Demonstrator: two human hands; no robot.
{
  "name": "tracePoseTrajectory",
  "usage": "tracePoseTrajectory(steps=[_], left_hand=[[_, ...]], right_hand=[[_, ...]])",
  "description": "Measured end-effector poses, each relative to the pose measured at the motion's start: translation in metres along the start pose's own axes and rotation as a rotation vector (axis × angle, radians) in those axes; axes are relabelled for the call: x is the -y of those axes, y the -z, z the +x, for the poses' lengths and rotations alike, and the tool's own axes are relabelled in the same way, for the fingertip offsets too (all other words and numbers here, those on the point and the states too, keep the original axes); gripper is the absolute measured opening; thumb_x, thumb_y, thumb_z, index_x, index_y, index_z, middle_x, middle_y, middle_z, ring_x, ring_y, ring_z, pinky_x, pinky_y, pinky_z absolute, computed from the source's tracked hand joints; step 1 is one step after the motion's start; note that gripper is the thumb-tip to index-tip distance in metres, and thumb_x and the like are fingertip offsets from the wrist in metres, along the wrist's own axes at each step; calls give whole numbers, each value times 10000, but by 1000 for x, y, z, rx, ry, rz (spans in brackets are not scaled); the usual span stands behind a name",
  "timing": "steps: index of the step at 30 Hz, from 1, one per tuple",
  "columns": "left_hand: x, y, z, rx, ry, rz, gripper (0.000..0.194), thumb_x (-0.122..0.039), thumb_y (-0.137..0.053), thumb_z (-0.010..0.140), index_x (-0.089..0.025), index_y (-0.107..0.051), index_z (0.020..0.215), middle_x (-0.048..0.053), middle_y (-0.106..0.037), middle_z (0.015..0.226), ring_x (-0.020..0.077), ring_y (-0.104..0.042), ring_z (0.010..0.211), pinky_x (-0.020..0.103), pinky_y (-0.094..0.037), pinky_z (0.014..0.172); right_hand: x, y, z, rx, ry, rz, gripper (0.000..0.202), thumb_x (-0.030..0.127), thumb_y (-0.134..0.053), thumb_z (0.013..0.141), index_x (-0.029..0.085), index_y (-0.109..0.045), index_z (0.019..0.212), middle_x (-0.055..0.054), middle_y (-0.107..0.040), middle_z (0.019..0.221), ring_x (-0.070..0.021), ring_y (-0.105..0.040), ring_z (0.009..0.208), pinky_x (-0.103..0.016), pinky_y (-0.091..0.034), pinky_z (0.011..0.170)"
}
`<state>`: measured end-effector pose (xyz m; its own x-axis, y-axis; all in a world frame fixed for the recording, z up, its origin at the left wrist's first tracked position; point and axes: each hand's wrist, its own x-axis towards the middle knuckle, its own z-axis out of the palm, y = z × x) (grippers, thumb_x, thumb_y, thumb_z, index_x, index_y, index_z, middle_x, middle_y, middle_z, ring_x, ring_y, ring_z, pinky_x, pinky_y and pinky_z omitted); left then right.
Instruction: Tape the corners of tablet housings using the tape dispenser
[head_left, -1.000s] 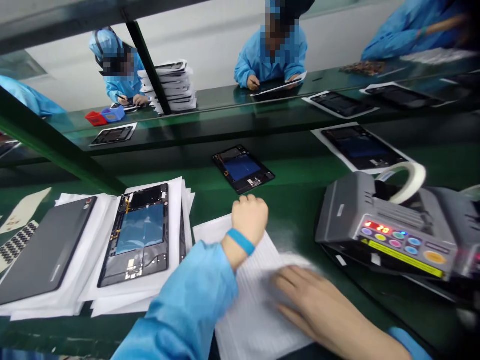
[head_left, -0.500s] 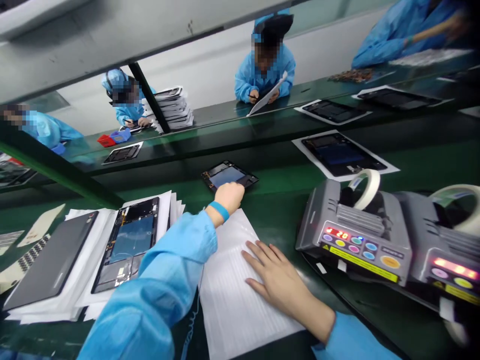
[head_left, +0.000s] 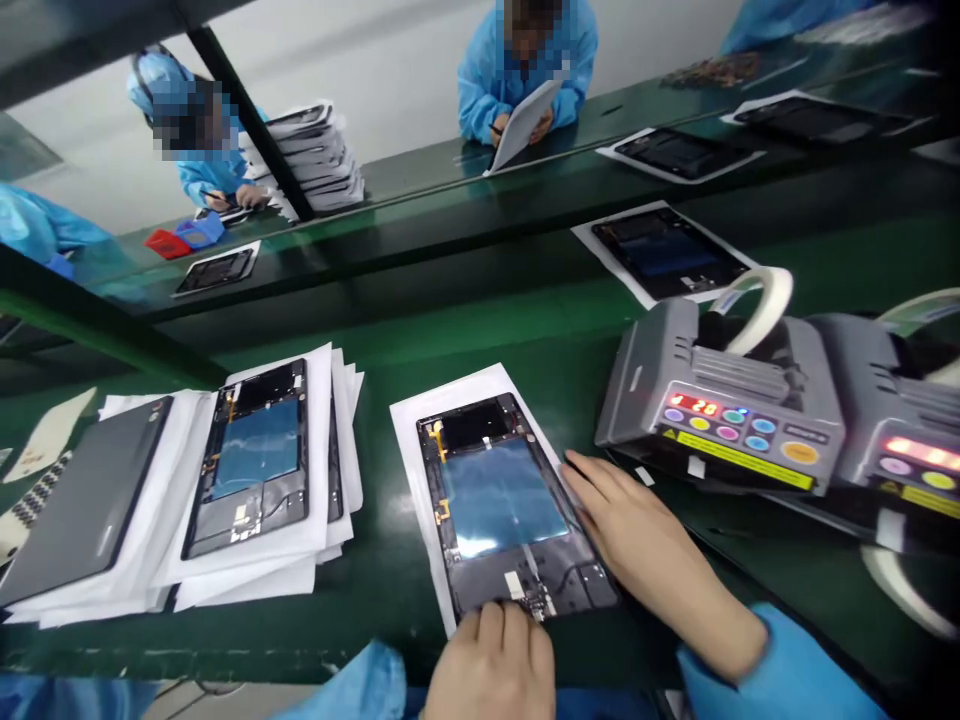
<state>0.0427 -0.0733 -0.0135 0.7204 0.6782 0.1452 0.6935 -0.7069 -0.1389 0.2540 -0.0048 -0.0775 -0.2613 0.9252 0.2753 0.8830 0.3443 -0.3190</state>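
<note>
An opened tablet housing [head_left: 510,490] with a blue film in its middle lies on a white sheet [head_left: 409,440], tilted slightly on the green bench. My left hand [head_left: 491,665] is at its near edge, fingers curled over the rim by the small circuit parts. Along the tablet's right side rests my right hand [head_left: 637,530], fingers stretched out against the edge, thumb hidden. Left of these, another opened tablet [head_left: 255,460] lies on a stack of white sheets, beside a closed grey tablet [head_left: 90,500].
Two grey tape dispensers [head_left: 735,400] [head_left: 900,410] stand at the right. Beyond, more tablets lie on sheets, one on the bench [head_left: 667,250]. A green post [head_left: 97,320] slants at the left. People in blue work across the bench, near a tall stack [head_left: 322,160].
The tablet has come from the far side toward me and now lies on the white sheet. My left hand has moved back to its near edge; my right hand has shifted right, off the sheet's middle.
</note>
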Motion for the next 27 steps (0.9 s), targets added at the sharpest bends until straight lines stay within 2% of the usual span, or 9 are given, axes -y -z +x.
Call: tracePoseTrajectory(steps=[3,6,9,12,16,20,23,27], left_hand=[[-3,-20,-2,18,42,-67,93,-85,-491,812,-144,-556,844,29,-562,688,188,-529,572,294,-443,497],[4,-22,0,44,57,-90,148,-73,-523,794,-121,-573,925,37,-589,747,191,-552,614,296,-475,530],[15,-20,6,91,17,-104,187,-61,-574,770,-108,-580,951,37,-594,781,196,-567,654,304,-506,563],[26,-21,12,125,-42,-120,220,-61,-617,756,-101,-584,969,33,-591,797,199,-573,681,310,-523,583],[36,-23,16,117,-62,-148,240,-62,-642,750,-98,-585,980,33,-589,807,196,-576,690,310,-525,583],[38,-24,16,122,-75,-217,176,-174,-643,813,-107,-592,968,36,-593,821,200,-585,714,315,-523,591],[37,-27,11,120,-102,-175,204,-146,-625,808,-88,-591,1000,52,-602,819,203,-586,697,313,-513,581],[33,-35,-5,115,-203,-146,215,-103,-555,827,-87,-575,1041,71,-619,828,197,-586,690,300,-499,592]], right_hand=[[2,12,-28,-20,-39,-141,314,251,-334,965,141,-578,1130,-126,-613,1163,-266,-600,991,-400,-506,814],[11,20,-43,-22,-103,-203,322,365,-332,992,160,-579,1000,-83,-636,922,-201,-625,719,-312,-466,579],[21,21,-41,12,-131,-203,305,322,-324,995,190,-555,846,-22,-582,731,-156,-576,548,-288,-364,468],[26,21,-34,65,-119,-150,292,238,-327,980,208,-515,758,5,-548,678,-140,-571,543,-277,-350,491],[25,22,-32,141,-130,-53,286,237,-336,974,223,-486,730,20,-525,664,-135,-572,569,-272,-352,515],[24,23,-35,183,-184,26,269,246,-350,967,229,-464,723,24,-515,674,-128,-555,569,-268,-353,521],[29,29,-39,229,-193,26,246,212,-361,942,228,-437,709,25,-507,671,-131,-548,578,-272,-350,529],[33,44,-47,403,-111,154,228,145,-394,904,226,-443,697,30,-537,685,-116,-545,593,-256,-377,526]])
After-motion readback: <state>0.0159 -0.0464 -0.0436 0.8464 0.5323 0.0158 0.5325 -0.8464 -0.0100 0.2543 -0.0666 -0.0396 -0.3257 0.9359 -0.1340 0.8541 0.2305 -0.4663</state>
